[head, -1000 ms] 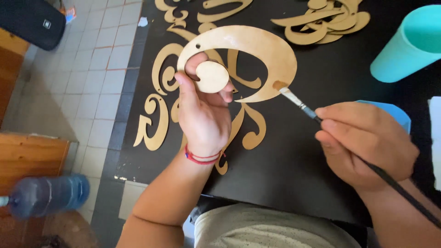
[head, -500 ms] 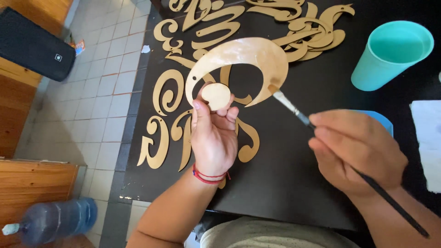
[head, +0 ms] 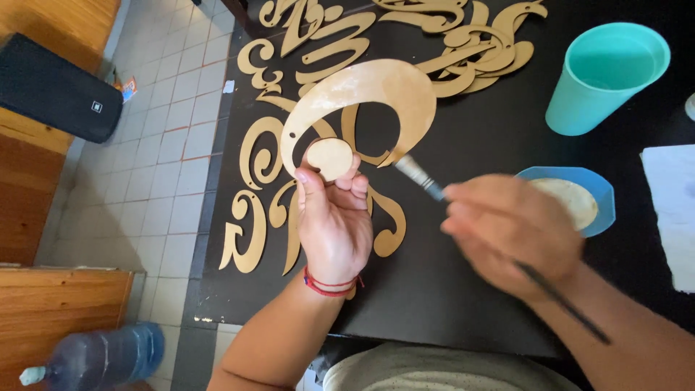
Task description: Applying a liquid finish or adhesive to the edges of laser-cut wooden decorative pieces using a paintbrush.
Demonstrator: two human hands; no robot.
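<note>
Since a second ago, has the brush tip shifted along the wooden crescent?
Yes. The brush tip now touches the wooden crescent at its inner lower point; earlier it touched the outer end.

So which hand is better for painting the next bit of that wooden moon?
Probably the right hand: it grips the brush, whose bristles already touch the crescent's lower tip. The left hand is busy, its fingers holding the piece up by its round end.
</note>
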